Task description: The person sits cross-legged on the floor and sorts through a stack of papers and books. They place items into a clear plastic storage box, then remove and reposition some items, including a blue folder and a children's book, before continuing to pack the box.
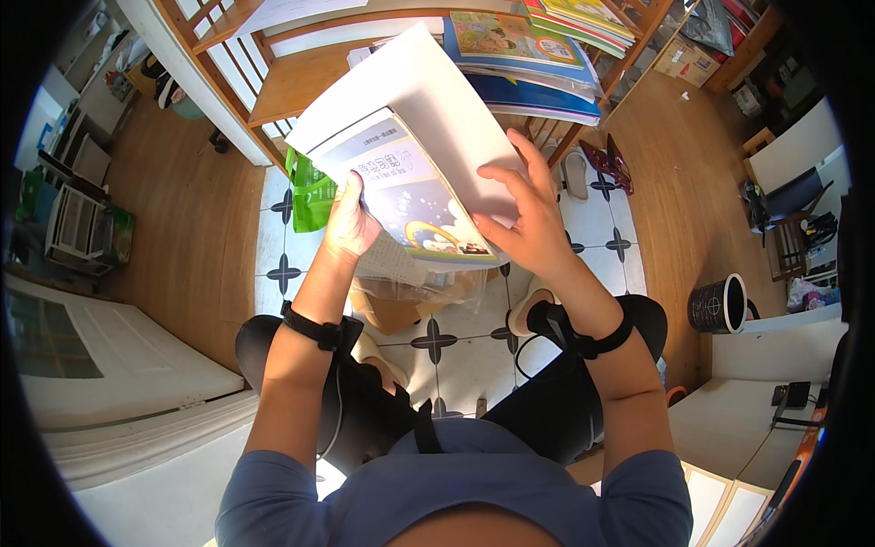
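My left hand (353, 220) grips a thin booklet (427, 195) by its left edge, thumb on the front cover. The cover bears writing and a rainbow with clouds. Behind the booklet, in the same grasp, is a large white sheet of paper or card (417, 78), tilted up. My right hand (530, 208) is at the right edge with fingers spread over the white sheet; its thumb lies by the booklet's edge. Below them, partly hidden, are a cardboard box (386, 311), clear plastic and written papers (393, 263) on the tiled floor.
A wooden shelf (301, 78) ahead carries stacked books and folders (526, 85). A green bag (311, 205) stands at its foot on the left. Shoes (575, 176) lie to the right of the shelf. A black wastebasket (716, 305) is at far right, a white door (130, 355) at left.
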